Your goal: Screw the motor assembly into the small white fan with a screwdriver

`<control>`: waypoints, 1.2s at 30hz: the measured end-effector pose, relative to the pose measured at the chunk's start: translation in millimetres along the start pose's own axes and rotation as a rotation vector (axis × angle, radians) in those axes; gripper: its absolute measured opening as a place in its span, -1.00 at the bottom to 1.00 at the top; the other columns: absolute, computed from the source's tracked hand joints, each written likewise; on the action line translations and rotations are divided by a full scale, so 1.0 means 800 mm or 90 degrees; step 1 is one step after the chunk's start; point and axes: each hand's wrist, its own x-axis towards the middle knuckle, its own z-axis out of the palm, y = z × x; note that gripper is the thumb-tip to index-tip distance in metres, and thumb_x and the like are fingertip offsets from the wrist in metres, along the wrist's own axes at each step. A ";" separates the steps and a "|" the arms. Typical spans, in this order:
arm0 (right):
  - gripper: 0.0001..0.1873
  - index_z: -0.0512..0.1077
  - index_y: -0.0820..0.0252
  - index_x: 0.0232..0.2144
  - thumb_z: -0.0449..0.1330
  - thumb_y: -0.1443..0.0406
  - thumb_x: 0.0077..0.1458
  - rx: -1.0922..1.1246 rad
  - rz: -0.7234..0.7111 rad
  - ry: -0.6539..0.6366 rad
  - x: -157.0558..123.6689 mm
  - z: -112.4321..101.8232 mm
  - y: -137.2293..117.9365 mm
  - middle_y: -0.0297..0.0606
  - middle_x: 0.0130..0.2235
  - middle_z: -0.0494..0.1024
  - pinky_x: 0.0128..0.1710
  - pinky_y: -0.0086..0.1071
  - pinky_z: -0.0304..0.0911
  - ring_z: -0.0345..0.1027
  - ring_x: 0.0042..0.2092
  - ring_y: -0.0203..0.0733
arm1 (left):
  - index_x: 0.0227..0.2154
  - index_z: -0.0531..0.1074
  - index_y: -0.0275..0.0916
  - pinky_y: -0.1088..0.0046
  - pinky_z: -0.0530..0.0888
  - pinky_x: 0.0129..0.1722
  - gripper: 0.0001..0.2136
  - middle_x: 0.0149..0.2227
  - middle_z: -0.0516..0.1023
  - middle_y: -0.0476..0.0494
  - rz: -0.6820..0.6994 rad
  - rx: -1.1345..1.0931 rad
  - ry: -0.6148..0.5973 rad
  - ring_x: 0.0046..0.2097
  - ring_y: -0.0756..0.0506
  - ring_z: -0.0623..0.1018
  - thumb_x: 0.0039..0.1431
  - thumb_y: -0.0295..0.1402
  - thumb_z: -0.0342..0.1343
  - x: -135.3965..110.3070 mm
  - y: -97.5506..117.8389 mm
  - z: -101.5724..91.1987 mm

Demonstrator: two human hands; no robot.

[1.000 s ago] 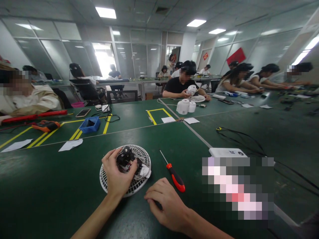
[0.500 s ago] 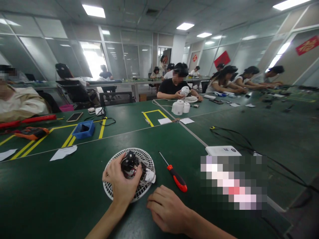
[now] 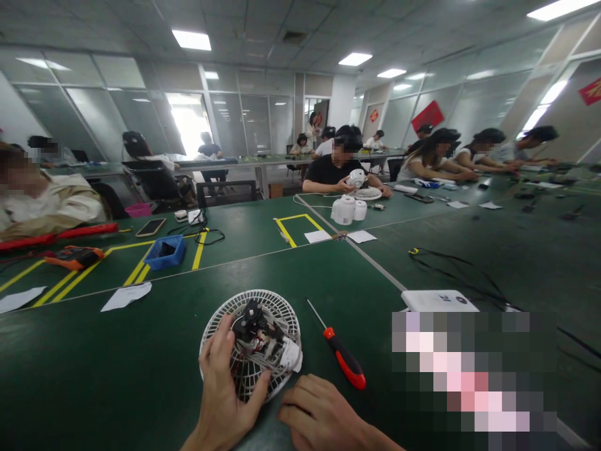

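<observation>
A white round fan grille (image 3: 203, 351) lies on the green table in front of me. On it sits an exposed fan motor (image 3: 253, 313), black, with wires and a white plastic piece (image 3: 291, 355) at its right side. My left hand (image 3: 230, 382) rests at the grille's left and near side, fingers and thumb spread apart, not wrapped round the motor. Just right of the grille's near edge, my right hand (image 3: 323, 410) is closed with curled fingers; whatever may be inside them is hidden. A red and black screwdriver (image 3: 345, 360) lies to the right of the grille.
Paper slips (image 3: 126, 295) and a blue tray (image 3: 165, 252) lie to the left, with an orange and black tool (image 3: 75, 257) beyond. A white box (image 3: 439, 300) and black cables (image 3: 474, 275) are at the right. Across the table, a person (image 3: 340, 166) handles white fan parts.
My left hand has loosened from the motor and drawn back toward me, baring more of it. My right hand stays curled near the grille. The whole view has shifted slightly.
</observation>
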 end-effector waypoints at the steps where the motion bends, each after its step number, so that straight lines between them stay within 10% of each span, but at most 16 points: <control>1: -0.83 0.49 0.14 -0.27 0.09 0.39 0.25 -0.005 -0.015 0.016 -0.001 0.004 0.003 -0.28 -0.29 0.62 -0.34 -0.35 0.28 0.41 -0.29 -0.21 | 0.41 -0.16 -0.13 -0.14 0.24 0.25 -0.12 0.40 0.06 -0.38 0.010 -0.010 0.009 0.36 -0.40 0.20 0.12 -0.28 0.23 -0.002 0.000 0.001; 16: -0.80 0.45 0.12 -0.32 0.09 0.46 0.07 0.065 -0.049 0.071 0.001 0.009 0.007 -0.30 -0.35 0.61 -0.35 -0.38 0.31 0.42 -0.33 -0.21 | 0.37 -0.06 0.02 -0.30 0.18 0.31 -0.11 0.41 0.05 -0.27 0.129 -0.027 0.027 0.38 -0.42 0.21 0.00 -0.40 0.23 -0.014 0.002 -0.009; 23: -0.73 0.47 0.15 -0.25 0.05 0.51 0.11 0.173 0.047 0.072 0.013 -0.020 -0.011 -0.20 -0.26 0.60 -0.23 -0.36 0.37 0.46 -0.23 -0.16 | 0.07 0.44 -0.02 -0.11 0.19 0.32 -0.50 0.13 0.47 -0.17 0.287 0.066 0.010 0.22 -0.32 0.43 -0.01 -0.32 0.19 -0.031 0.021 -0.021; 36: -0.76 0.13 0.05 -0.35 0.00 0.50 0.25 0.297 0.121 0.121 0.012 -0.032 -0.018 -0.34 -0.32 0.44 -0.32 -0.43 0.24 0.33 -0.32 -0.25 | -0.15 0.55 -0.19 0.09 0.22 0.26 -0.77 -0.16 0.62 -0.12 0.283 0.006 0.022 0.07 -0.18 0.53 0.10 -0.42 0.20 -0.018 0.043 -0.018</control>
